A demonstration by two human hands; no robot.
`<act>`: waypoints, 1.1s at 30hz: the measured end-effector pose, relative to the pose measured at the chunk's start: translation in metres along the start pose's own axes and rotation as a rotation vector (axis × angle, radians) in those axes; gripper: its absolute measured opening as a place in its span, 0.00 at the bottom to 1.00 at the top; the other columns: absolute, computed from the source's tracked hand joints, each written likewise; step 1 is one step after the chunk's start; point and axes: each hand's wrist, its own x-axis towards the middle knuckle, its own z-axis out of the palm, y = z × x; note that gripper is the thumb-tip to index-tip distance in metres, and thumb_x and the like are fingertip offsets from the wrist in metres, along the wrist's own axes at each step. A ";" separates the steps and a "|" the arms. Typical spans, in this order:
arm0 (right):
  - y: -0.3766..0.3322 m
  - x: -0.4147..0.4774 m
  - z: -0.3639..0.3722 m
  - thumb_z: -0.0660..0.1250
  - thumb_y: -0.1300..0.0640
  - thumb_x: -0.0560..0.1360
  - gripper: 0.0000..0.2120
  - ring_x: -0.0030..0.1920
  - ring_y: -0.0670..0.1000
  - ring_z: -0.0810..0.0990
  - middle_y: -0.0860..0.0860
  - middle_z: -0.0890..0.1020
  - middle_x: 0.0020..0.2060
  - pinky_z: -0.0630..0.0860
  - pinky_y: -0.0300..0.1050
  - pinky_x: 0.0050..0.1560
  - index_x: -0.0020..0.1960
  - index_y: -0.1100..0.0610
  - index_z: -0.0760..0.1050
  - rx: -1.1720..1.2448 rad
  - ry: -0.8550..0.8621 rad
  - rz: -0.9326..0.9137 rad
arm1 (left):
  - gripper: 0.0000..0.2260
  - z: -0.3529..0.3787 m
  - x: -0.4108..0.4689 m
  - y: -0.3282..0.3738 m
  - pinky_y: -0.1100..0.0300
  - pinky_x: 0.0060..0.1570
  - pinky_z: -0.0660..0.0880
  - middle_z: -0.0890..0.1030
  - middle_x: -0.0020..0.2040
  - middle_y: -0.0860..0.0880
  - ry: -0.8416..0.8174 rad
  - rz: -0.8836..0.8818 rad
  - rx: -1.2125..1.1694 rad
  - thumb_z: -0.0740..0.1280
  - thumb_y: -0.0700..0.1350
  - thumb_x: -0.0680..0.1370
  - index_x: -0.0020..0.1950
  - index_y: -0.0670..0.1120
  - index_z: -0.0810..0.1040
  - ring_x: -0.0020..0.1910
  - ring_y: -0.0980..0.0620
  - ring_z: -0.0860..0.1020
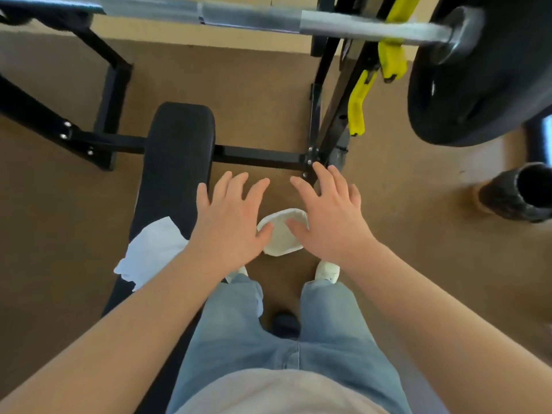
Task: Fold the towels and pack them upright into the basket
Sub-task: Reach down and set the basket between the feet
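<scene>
1. Down and to the left of your left fingers, a white towel [150, 252] lies crumpled on the black bench [179, 150], one corner hanging off the near edge. It looks soft, light and limp, so expect it to sag; take it by two corners or along one hem, not by the bunched middle
2. Your left hand [230, 222] hovers palm down, fingers spread, holding nothing. The towel sits just beside its wrist, not touching as far as can be told
3. Between your two thumbs and below your fingertips, a small white basket [282, 234] stands on the brown floor [263, 94]. It appears light and empty, likely to slide or tip if you push towels in one-handed
4. Your right hand [328, 216] is likewise open, fingers splayed, empty, above the basket's right rim
</scene>
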 end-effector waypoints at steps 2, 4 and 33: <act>0.008 0.013 0.014 0.64 0.38 0.80 0.35 0.83 0.62 0.42 0.55 0.48 0.84 0.50 0.71 0.78 0.82 0.44 0.53 0.002 0.016 0.016 | 0.35 0.013 0.019 0.001 0.36 0.78 0.49 0.54 0.84 0.49 -0.001 0.010 0.007 0.60 0.67 0.79 0.82 0.60 0.51 0.83 0.44 0.51; 0.021 0.029 0.030 0.63 0.38 0.80 0.35 0.83 0.62 0.42 0.56 0.47 0.83 0.50 0.71 0.78 0.82 0.44 0.53 -0.003 0.032 0.023 | 0.34 0.033 0.039 0.007 0.36 0.78 0.49 0.54 0.84 0.49 0.015 0.015 0.006 0.60 0.67 0.79 0.82 0.59 0.51 0.83 0.43 0.52; 0.145 0.192 0.354 0.66 0.38 0.79 0.39 0.82 0.64 0.45 0.57 0.47 0.83 0.52 0.73 0.77 0.83 0.45 0.52 -0.117 0.231 -0.060 | 0.34 0.388 0.183 -0.018 0.33 0.77 0.48 0.55 0.82 0.45 0.208 -0.052 -0.097 0.64 0.62 0.80 0.82 0.57 0.52 0.83 0.41 0.48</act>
